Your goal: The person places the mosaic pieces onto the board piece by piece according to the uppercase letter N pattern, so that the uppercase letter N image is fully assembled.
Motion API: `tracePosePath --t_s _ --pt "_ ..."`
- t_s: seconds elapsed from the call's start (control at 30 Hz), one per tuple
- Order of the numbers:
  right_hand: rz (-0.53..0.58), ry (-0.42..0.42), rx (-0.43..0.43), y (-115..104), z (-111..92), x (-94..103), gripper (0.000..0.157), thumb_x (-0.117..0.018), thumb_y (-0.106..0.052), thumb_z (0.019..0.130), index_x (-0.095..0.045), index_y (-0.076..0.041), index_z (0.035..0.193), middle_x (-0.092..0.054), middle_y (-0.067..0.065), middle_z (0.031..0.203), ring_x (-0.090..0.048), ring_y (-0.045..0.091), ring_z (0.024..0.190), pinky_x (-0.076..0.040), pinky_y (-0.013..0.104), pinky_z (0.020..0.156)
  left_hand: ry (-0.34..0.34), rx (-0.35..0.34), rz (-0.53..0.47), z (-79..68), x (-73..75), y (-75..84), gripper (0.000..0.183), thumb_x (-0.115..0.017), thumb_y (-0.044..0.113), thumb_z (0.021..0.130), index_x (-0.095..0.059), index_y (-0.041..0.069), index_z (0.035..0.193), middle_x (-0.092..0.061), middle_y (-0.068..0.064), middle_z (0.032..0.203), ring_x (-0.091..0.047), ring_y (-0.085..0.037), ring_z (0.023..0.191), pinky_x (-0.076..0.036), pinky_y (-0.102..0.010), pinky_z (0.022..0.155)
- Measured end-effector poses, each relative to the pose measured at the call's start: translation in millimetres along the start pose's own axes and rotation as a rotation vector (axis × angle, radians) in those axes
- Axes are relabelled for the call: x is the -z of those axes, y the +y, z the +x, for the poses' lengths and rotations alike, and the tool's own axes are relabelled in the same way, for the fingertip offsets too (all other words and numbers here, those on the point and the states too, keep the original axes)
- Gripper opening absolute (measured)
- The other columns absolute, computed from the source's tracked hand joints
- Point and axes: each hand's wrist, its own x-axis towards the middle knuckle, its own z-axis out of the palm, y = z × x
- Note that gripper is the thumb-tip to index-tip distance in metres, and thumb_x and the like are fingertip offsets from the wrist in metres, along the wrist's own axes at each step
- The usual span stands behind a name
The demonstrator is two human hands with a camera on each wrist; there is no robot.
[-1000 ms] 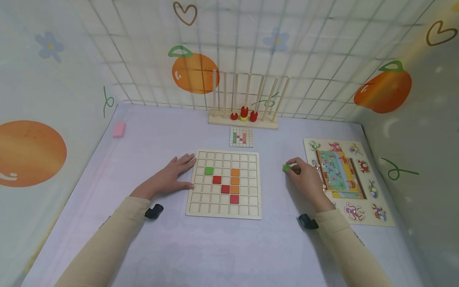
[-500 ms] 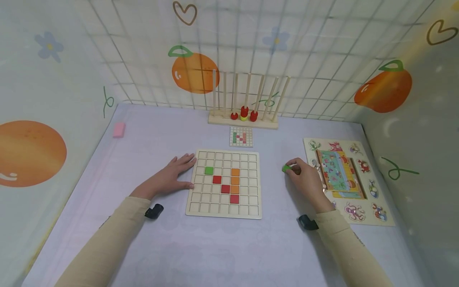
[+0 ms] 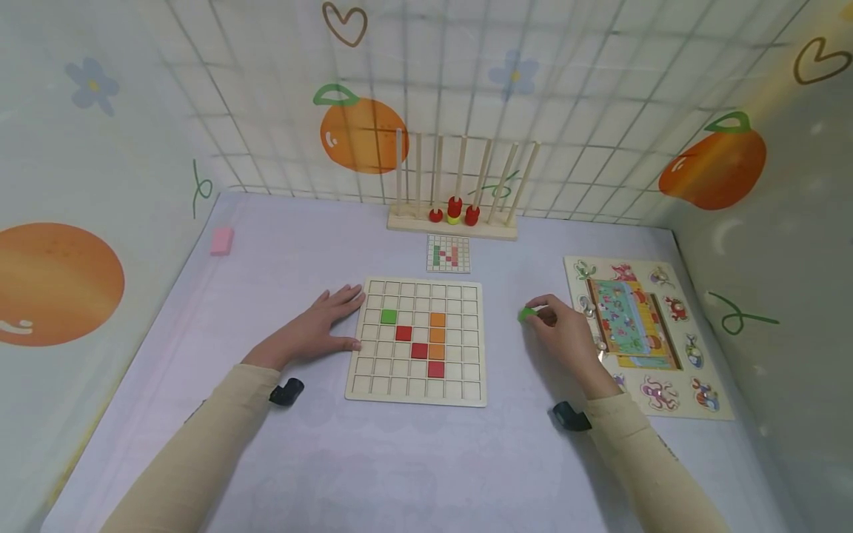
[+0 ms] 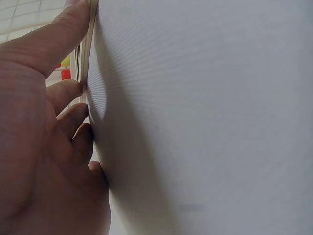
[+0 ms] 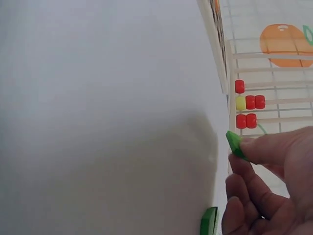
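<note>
My right hand (image 3: 563, 333) pinches a small green square tile (image 5: 235, 144) between thumb and fingers, just over the table to the right of the wooden grid board (image 3: 460, 385). Another green tile (image 5: 209, 221) lies on the table below that hand; the hand hides it in the head view. On the board are one green tile (image 3: 389, 317), several red tiles (image 3: 419, 351) and a column of orange tiles (image 3: 437, 335). My left hand (image 3: 313, 329) rests spread at the board's left edge, thumb and fingertips touching the rim.
Behind the board lies a small pattern card (image 3: 449, 254). A wooden peg rack (image 3: 453, 223) with red and yellow beads stands at the back wall. To the right is a sea-animal puzzle board (image 3: 706, 355), partly behind the right hand. A pink block (image 3: 222, 241) sits far left.
My right hand has shifted slightly left, toward the board, with the green tile in its fingers. The left hand and the tiles on the board have stayed in place.
</note>
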Motion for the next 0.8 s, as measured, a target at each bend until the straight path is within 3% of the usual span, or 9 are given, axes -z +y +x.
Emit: tracePosePath --t_s 0.43,0.8 --pt "0.101 -0.025 0.051 -26 -10 -9.6 0.021 -0.073 -0.023 0.096 -0.071 -0.015 0.115 -0.075 0.01 0.098 -0.067 0.024 0.085 -0.053 0.032 0.068 0.0 0.001 0.0 1.8 -2.5 -3.0 0.102 -0.075 0.058 0.085 -0.024 0.019 0.163 -0.012 0.001 0.171 -0.003 -0.024 0.157 0.001 -0.046 0.129" --pt "0.141 -0.057 0.074 -50 -18 -27.3 0.017 -0.078 -0.023 0.092 -0.073 -0.02 0.108 -0.072 0.0 0.089 -0.063 0.018 0.078 -0.05 0.03 0.064 0.02 -0.054 0.01 1.7 -3.6 -8.0 0.099 -0.075 0.056 0.086 -0.026 0.017 0.163 -0.014 0.0 0.171 -0.006 -0.023 0.157 0.002 -0.044 0.129"
